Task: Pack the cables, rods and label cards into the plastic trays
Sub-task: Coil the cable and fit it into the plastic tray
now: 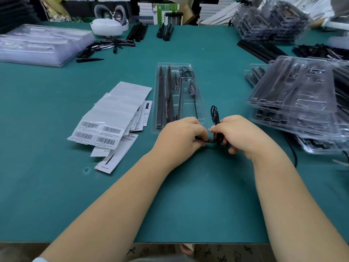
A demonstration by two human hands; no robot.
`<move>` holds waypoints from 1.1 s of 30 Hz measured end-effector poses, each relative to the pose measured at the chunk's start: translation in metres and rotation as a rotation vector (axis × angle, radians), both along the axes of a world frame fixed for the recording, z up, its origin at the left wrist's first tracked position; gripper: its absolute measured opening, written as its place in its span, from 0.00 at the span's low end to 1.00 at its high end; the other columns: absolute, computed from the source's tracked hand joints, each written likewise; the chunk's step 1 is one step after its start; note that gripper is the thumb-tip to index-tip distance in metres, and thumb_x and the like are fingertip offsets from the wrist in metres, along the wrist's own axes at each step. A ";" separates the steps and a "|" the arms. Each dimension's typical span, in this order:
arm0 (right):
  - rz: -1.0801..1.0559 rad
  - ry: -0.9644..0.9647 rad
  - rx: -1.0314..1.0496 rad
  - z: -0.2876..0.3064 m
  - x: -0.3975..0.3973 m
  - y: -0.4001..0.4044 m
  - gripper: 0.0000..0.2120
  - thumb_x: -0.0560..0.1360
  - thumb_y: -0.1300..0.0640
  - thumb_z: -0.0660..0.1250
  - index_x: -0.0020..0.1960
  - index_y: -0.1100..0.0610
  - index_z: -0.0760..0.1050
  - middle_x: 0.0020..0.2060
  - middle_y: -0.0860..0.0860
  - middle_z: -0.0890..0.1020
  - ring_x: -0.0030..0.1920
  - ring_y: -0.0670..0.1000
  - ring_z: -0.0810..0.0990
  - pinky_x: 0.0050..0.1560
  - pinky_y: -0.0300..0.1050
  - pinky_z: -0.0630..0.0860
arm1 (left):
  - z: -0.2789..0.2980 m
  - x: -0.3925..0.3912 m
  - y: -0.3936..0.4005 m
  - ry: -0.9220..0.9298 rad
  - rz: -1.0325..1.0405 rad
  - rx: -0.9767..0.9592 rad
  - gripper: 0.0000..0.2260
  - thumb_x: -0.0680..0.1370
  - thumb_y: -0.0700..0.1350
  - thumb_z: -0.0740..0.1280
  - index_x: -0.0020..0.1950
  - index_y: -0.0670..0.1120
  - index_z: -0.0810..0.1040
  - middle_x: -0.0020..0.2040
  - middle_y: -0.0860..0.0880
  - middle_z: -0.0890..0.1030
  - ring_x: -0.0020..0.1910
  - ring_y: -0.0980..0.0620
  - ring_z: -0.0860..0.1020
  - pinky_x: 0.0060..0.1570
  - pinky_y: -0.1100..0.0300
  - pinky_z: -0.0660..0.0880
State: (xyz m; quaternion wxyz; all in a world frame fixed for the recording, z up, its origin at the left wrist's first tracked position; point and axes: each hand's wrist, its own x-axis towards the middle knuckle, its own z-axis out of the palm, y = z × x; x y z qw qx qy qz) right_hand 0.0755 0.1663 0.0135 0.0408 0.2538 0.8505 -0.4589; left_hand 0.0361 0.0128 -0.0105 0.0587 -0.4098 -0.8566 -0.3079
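A clear plastic tray lies in the middle of the green table with several black rods in it and a small controller on a black cable. That cable runs down to my hands at the tray's near end. My right hand grips a coiled bundle of the black cable, whose loop sticks up above the fingers. My left hand pinches the cable's end right beside it. A fanned pile of white label cards with barcodes lies left of the tray.
Stacks of packed clear trays stand at the right, more at the back right. A pile of clear sheets lies back left, with loose black spikes and rods behind. The table's near edge is close.
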 end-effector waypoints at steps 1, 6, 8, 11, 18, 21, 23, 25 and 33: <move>-0.002 0.003 0.007 -0.001 0.000 0.001 0.07 0.75 0.57 0.66 0.41 0.60 0.73 0.32 0.55 0.72 0.30 0.54 0.71 0.23 0.38 0.67 | 0.000 -0.001 0.001 0.007 -0.001 0.002 0.04 0.73 0.44 0.73 0.47 0.48 0.84 0.43 0.53 0.77 0.41 0.52 0.74 0.46 0.57 0.72; -0.046 0.012 -0.081 -0.002 0.000 0.002 0.08 0.77 0.58 0.65 0.41 0.60 0.73 0.35 0.54 0.73 0.33 0.52 0.72 0.20 0.36 0.68 | 0.003 -0.010 -0.003 0.081 0.151 0.035 0.15 0.77 0.47 0.65 0.63 0.52 0.77 0.56 0.55 0.80 0.54 0.52 0.71 0.52 0.56 0.71; -0.070 0.031 -0.165 -0.003 -0.001 0.002 0.08 0.78 0.59 0.65 0.41 0.60 0.73 0.36 0.55 0.73 0.34 0.51 0.71 0.20 0.36 0.70 | 0.002 -0.010 -0.005 0.104 0.177 -0.042 0.17 0.75 0.48 0.65 0.64 0.56 0.75 0.58 0.60 0.78 0.55 0.55 0.69 0.47 0.55 0.73; -0.092 0.070 -0.245 -0.004 -0.002 0.004 0.07 0.78 0.59 0.64 0.42 0.60 0.75 0.37 0.54 0.74 0.32 0.49 0.72 0.22 0.37 0.72 | 0.000 -0.017 -0.009 0.172 0.234 -0.152 0.18 0.75 0.54 0.67 0.65 0.56 0.75 0.61 0.59 0.77 0.57 0.53 0.67 0.46 0.56 0.70; -0.184 0.230 -0.419 -0.007 -0.003 0.001 0.07 0.77 0.59 0.66 0.42 0.61 0.78 0.32 0.51 0.79 0.29 0.45 0.73 0.23 0.34 0.71 | 0.001 -0.025 -0.008 0.112 0.226 -0.228 0.17 0.83 0.53 0.55 0.66 0.47 0.72 0.62 0.48 0.78 0.61 0.45 0.73 0.56 0.52 0.68; -0.229 0.377 -0.580 -0.005 -0.005 -0.006 0.09 0.78 0.60 0.65 0.39 0.59 0.76 0.26 0.48 0.80 0.25 0.42 0.74 0.25 0.34 0.72 | 0.006 -0.021 -0.008 0.172 0.239 -0.080 0.14 0.83 0.52 0.56 0.61 0.46 0.73 0.48 0.46 0.81 0.47 0.40 0.77 0.41 0.51 0.71; -0.226 0.423 -0.593 -0.003 -0.007 -0.008 0.06 0.78 0.61 0.65 0.42 0.60 0.76 0.26 0.47 0.81 0.24 0.41 0.74 0.25 0.33 0.72 | 0.009 -0.021 -0.011 0.131 0.252 0.014 0.12 0.82 0.51 0.56 0.55 0.44 0.72 0.42 0.46 0.81 0.39 0.41 0.76 0.38 0.51 0.70; -0.220 0.447 -0.523 0.000 -0.009 -0.009 0.03 0.78 0.61 0.65 0.48 0.61 0.76 0.27 0.48 0.82 0.25 0.41 0.74 0.25 0.33 0.71 | 0.009 -0.022 -0.014 0.127 0.244 0.012 0.11 0.82 0.52 0.56 0.51 0.44 0.70 0.42 0.47 0.80 0.38 0.41 0.76 0.37 0.52 0.70; -0.452 0.528 -0.823 0.001 -0.015 -0.020 0.06 0.78 0.62 0.65 0.42 0.61 0.74 0.25 0.48 0.81 0.25 0.42 0.78 0.27 0.33 0.73 | 0.011 -0.020 -0.010 0.119 0.228 -0.014 0.14 0.83 0.51 0.51 0.54 0.42 0.70 0.48 0.47 0.80 0.39 0.39 0.77 0.39 0.50 0.72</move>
